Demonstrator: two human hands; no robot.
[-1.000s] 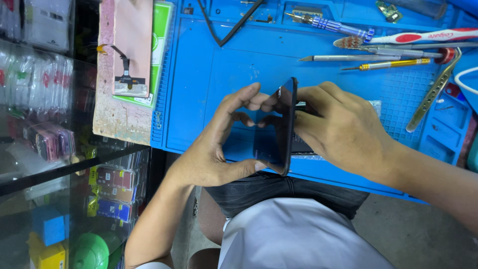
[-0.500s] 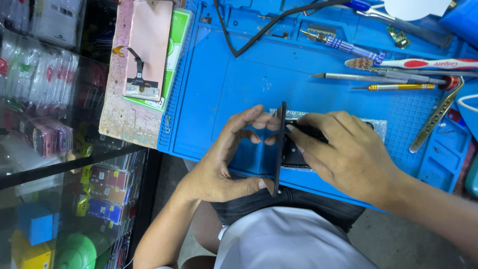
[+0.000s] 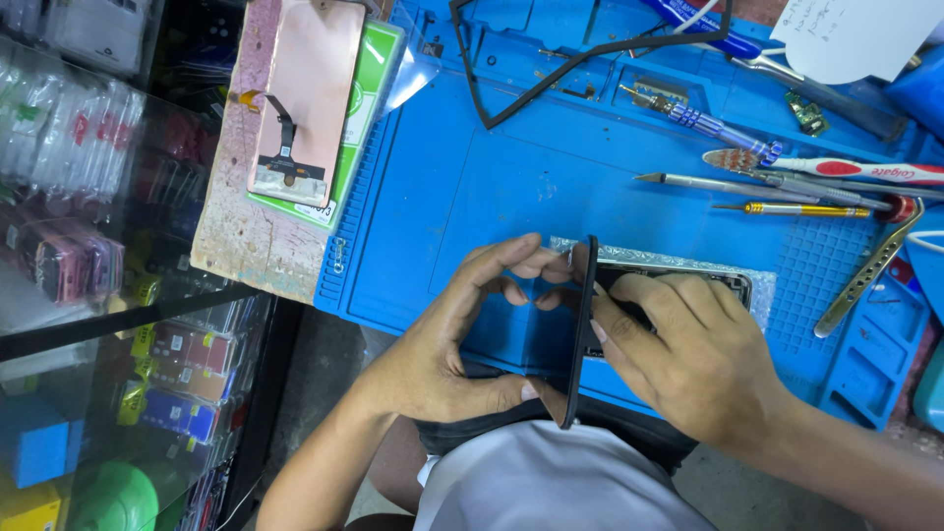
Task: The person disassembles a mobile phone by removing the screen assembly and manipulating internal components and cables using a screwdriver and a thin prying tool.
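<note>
A thin black phone screen panel [image 3: 580, 334] stands on edge between my two hands, over the near side of a blue work mat [image 3: 511, 167]. My left hand [image 3: 447, 349] grips it from the left, thumb at its lower end and fingers curled at the top. My right hand [image 3: 693, 359] presses on it from the right and rests over an opened phone body [image 3: 688, 280] with a silvery rim lying flat on the mat.
A copper-backed screen part [image 3: 295, 98] lies on a green card over a worn board [image 3: 236, 241] at the left. A black frame gasket [image 3: 590, 49], screwdrivers [image 3: 698, 120], tweezers [image 3: 865, 267] and a toothbrush [image 3: 865, 171] lie at the back right. A glass display case [image 3: 88, 295] stands left.
The screen panel has swung from showing its dark face to standing edge-on. Both hands kept hold of it, and the view has shifted so the mat sits lower.
</note>
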